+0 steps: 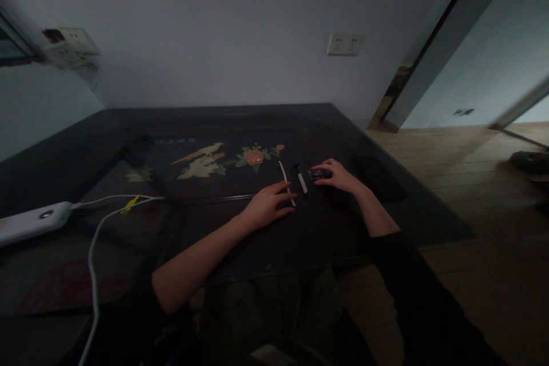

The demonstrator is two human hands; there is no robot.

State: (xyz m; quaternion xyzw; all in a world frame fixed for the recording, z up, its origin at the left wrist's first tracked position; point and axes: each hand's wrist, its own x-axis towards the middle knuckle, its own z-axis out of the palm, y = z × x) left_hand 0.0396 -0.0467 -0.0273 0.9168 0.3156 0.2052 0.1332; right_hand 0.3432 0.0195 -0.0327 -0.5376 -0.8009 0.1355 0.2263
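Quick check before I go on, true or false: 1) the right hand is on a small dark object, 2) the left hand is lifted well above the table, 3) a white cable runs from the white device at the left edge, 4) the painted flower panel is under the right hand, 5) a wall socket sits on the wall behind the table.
1) True: the right hand rests on a small dark object.
2) False: the left hand lies flat on the dark table, fingertips at a thin white strip.
3) True: a white cable leads from the white device.
4) False: the flower panel lies beyond the left hand, left of the right hand.
5) True: the wall socket is there.
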